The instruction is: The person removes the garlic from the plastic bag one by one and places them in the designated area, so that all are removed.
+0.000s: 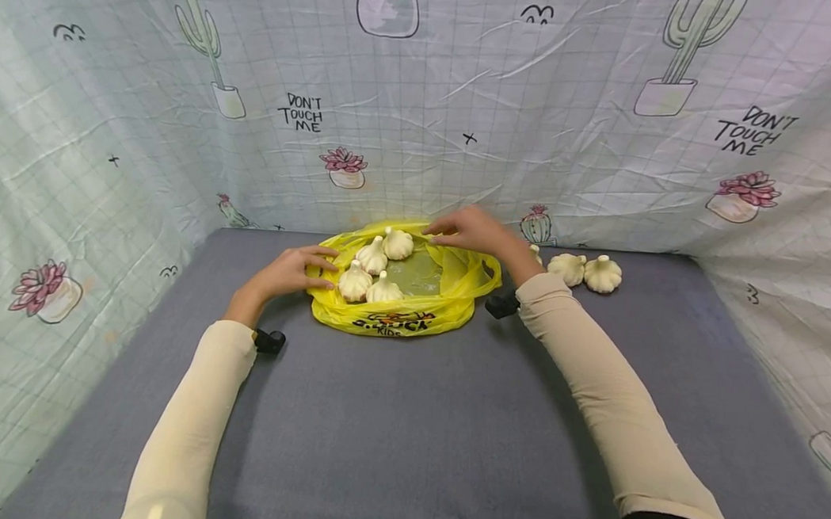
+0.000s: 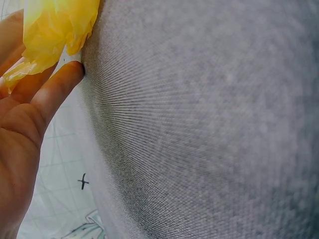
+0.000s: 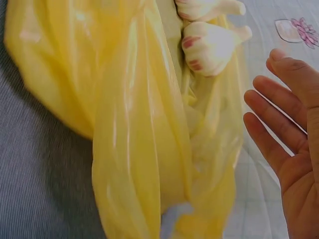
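A yellow plastic bag [image 1: 412, 319] lies spread open on the grey cloth, its printed side toward me. Several garlic bulbs [image 1: 354, 283] sit in its left half; two garlic bulbs [image 3: 210, 47] also show in the right wrist view. At the bag's left rim is my left hand [image 1: 288, 271], fingers extended against the plastic and not curled round it. The left wrist view shows the bag's yellow edge [image 2: 60, 30] in front of those fingers. Over the back right rim reaches my right hand [image 1: 474, 230], its fingers apart and holding nothing in the right wrist view.
To the right of the bag, garlic bulbs [image 1: 603, 274] lie by the table's back edge, one partly hidden by the right forearm. A printed cactus curtain [image 1: 423, 133] hangs behind and along both sides of the grey table cloth [image 1: 405, 433].
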A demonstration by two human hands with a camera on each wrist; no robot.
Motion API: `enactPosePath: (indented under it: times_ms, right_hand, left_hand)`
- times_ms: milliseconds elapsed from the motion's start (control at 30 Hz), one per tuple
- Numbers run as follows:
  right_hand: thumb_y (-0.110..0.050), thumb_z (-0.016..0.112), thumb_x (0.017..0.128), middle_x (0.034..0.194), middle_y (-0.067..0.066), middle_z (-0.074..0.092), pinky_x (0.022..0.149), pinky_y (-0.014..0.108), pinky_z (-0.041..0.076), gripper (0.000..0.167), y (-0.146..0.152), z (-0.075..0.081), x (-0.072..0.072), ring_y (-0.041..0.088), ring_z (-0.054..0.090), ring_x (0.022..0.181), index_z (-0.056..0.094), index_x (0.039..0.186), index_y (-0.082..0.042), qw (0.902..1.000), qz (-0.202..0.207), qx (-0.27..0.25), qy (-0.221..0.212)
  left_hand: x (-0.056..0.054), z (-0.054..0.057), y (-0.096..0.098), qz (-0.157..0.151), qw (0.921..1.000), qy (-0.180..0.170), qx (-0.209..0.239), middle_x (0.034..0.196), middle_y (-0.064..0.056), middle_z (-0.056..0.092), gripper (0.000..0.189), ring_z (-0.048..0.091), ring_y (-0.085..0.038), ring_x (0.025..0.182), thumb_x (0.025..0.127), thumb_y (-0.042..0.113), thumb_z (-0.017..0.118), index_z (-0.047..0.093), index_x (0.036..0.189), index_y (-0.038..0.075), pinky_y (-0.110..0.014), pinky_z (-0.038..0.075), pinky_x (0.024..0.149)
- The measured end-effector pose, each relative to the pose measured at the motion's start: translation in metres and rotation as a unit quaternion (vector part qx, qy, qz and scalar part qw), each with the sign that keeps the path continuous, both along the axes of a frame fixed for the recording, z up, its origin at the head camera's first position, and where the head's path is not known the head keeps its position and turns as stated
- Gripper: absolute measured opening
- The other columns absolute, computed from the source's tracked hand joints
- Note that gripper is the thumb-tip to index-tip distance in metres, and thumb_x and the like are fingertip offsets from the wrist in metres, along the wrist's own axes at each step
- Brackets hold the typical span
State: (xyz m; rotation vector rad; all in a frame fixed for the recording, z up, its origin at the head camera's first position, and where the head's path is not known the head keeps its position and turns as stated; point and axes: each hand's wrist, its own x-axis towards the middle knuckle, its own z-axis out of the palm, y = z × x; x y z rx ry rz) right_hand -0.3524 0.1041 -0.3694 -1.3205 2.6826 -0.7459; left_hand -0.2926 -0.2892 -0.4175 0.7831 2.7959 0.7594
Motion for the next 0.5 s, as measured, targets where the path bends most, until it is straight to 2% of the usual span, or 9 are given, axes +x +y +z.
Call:
enactPosePath:
  times_ms: [500]
  right_hand:
    - [-0.022,0.066,0.101,0.125,0.009,0.072,0.093,0.038,0.056,0.031,-0.034,-0.007,-0.011,0.026,0.071,0.11,0.072,0.128,-0.007,0.9994,-0.009,-0.019,-0.026]
  left_hand:
    - [0.0,0.001,0.0,0.008,1.0,-0.003,-0.002,0.151,-0.01,0.052,0.041,0.036,-0.037,0.147,0.092,0.026,0.078,0.072,0.127,0.005,-0.058,0.03,0.117]
